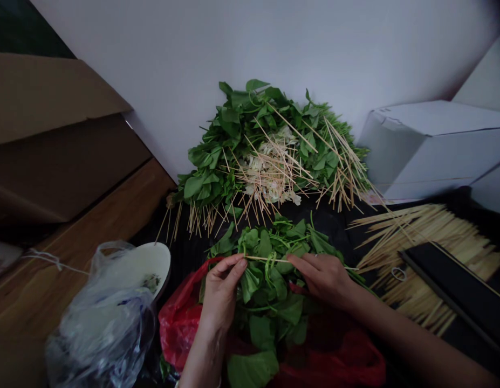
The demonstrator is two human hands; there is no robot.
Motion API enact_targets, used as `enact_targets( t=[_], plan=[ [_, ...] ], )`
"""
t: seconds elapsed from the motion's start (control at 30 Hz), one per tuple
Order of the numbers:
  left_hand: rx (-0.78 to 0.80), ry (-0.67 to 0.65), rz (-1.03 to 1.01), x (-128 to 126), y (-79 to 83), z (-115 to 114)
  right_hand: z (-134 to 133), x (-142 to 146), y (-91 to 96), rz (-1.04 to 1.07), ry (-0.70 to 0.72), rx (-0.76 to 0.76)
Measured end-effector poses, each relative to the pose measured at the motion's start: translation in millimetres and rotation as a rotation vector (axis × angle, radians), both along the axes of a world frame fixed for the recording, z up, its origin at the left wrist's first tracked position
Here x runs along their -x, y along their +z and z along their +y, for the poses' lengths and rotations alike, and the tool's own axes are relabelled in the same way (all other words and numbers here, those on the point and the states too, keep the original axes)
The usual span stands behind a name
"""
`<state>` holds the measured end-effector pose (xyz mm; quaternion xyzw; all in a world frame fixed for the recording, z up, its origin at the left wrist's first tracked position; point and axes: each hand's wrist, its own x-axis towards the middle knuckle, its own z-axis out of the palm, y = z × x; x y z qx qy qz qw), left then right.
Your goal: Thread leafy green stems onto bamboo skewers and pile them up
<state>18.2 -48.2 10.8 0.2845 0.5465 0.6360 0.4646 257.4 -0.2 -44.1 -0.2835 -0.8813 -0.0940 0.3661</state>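
A thin wooden skewer (260, 258) lies level between my hands, with green stems and leaves hanging around its middle. My left hand (223, 285) pinches a leafy green (252, 283) between thumb and forefinger at the skewer's left end; whether it also grips the tip is hard to tell. My right hand (324, 277) is closed around the skewer farther right, and its end sticks out past the knuckles. Beneath both hands, loose leafy greens (288, 310) spill over an open red plastic bag (179, 323).
Against the wall is a heap of skewered greens (233, 118) with pale skewered pieces (269, 161). Many bare skewers (431, 237) lie at right beside a black flat object (456, 285) and a white box (444, 140). At left are a white bowl (163, 256), a clear bag (104, 334) and a cardboard box (63, 161).
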Motion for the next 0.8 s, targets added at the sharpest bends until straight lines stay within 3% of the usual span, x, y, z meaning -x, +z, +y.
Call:
enact_targets(
  t=[0.8],
  plan=[
    [0.003, -0.041, -0.005, 4.5, -3.3, -0.6, -0.9, 1.8, 1.3, 0.011, 0.019, -0.019]
  ],
)
